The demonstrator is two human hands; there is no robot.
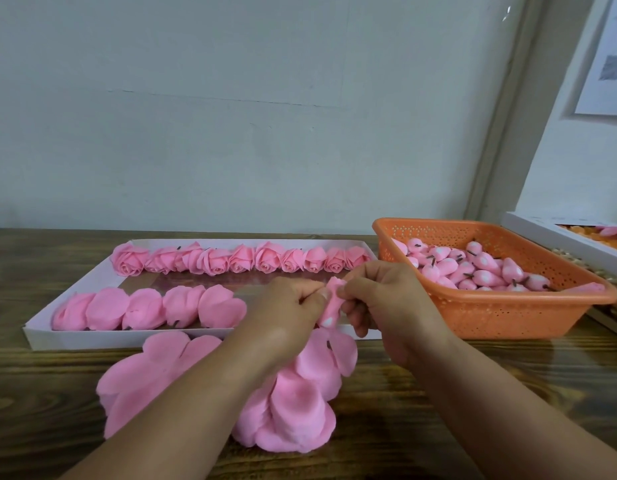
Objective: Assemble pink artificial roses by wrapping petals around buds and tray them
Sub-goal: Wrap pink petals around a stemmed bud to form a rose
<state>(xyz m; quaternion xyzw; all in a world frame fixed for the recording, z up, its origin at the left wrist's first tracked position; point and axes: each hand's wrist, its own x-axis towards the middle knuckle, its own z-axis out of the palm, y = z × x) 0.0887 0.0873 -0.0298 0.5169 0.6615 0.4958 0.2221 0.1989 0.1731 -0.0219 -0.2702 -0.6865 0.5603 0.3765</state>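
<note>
1. A pale, bare wall stands behind a dark wood-grain bench, with a sheet of printed paper pinned up at the far right.
2. A shallow white cardboard tray lies on the bench, left of centre. Along its far edge runs a row of finished pink roses, touching one another side by side.
3. Nearer in the same tray sits a second row — petal-wrapped pieces lying on their sides, overlapping slightly.
4. Just in front of the tray, on the bench itself, a loose heap of pink petals spreads out, partly under the person's forearms.
5. The left hand and right hand meet above the tray's near right corner. Between them is a pink bud with pale spots, held upright and slightly tilted.
6. The left fingers are curled and pinch the bud from its left side; the right fingers are curled and pinch its upper part from the right. Both sets are clamped on it.
7. Petals hang down from below the bud toward the heap.
8. To the right, beside the tray, an orange perforated plastic basket holds a pile of spare buds — pink, pale-spotted, with short dark stems.
9. Beyond the basket, at the right edge, part of another white tray shows, with orange and pink pieces in it too blurred to tell apart.
</note>
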